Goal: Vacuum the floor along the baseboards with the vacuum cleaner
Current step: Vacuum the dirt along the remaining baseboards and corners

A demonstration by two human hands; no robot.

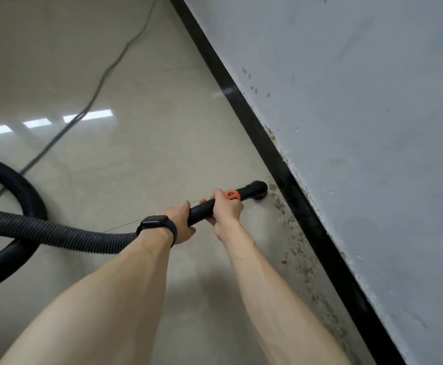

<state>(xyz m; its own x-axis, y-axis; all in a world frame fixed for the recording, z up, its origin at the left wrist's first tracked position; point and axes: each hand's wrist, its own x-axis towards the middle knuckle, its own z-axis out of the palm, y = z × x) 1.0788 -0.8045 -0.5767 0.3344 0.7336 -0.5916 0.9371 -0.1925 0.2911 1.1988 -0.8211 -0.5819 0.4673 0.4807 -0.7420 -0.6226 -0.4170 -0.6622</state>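
A black vacuum wand [202,209] with an orange collar [231,194] points toward the black baseboard [288,180]. Its round black nozzle [257,190] sits on the floor close to the baseboard. My left hand [180,222], with a black watch on the wrist, grips the rear of the wand. My right hand [227,206] grips the wand just behind the orange collar. Brown dirt specks [294,243] lie on the pale floor along the baseboard, from the nozzle back toward me. The ribbed black hose [57,233] runs left from my left hand.
The hose loops [17,185] on the glossy beige tile floor at the left. A thin grey power cord [102,83] trails across the floor toward the far end. A grey wall [359,127], stained near its foot, rises behind the baseboard on the right.
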